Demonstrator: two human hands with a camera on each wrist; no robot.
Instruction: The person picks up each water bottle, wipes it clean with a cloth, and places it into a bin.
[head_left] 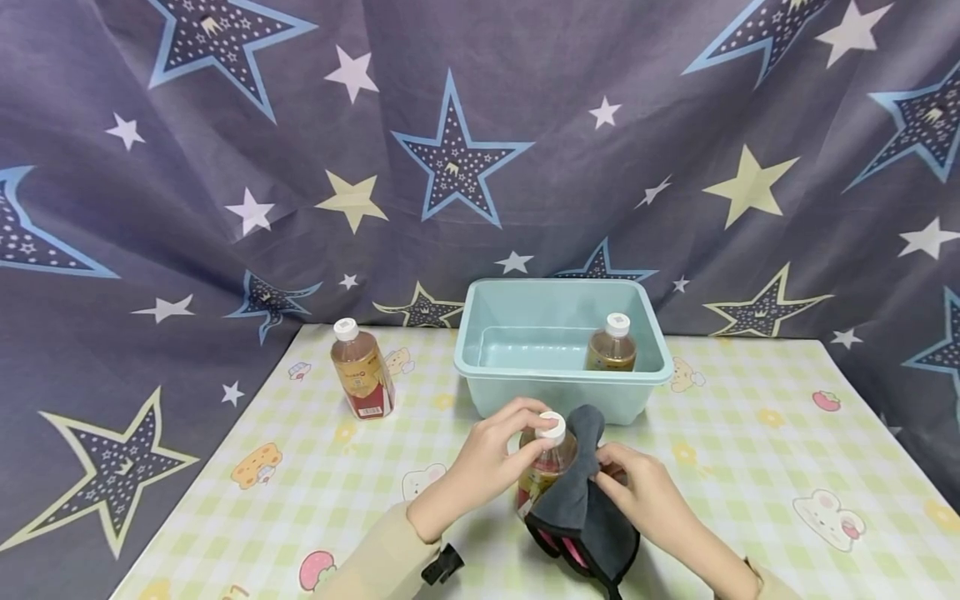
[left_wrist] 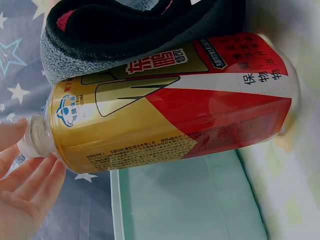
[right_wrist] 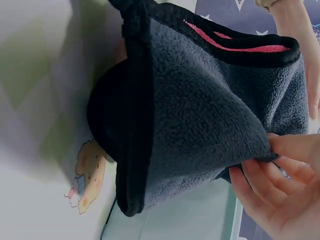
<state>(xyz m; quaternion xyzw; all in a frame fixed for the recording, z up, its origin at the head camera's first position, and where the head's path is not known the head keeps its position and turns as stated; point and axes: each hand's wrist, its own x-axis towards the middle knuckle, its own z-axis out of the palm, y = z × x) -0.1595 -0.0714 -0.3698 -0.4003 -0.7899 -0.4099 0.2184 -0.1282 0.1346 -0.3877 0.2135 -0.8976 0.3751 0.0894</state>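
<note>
A drink bottle with a gold and red label (left_wrist: pixel 145 110) stands upright on the table in front of the bin. My left hand (head_left: pixel 491 454) pinches its white cap (head_left: pixel 551 426) between thumb and fingers; the left wrist view shows the same grip. Against the bottle's right side hangs a dark grey cloth (head_left: pixel 592 500) with black edging and a pink inner face. My right hand (head_left: pixel 648 492) pinches this cloth near its upper part, and in the right wrist view the fleecy cloth (right_wrist: pixel 205 110) drapes down from the fingertips. Cloth and left hand hide part of the bottle.
Behind the hands is a light teal bin (head_left: pixel 555 387), with a second bottle (head_left: pixel 611 354) standing inside at its right. Another bottle (head_left: pixel 363 375) stands on the table at the back left. A checkered tablecloth (head_left: pixel 750 467) covers the table, and a star-patterned curtain (head_left: pixel 570 183) hangs behind.
</note>
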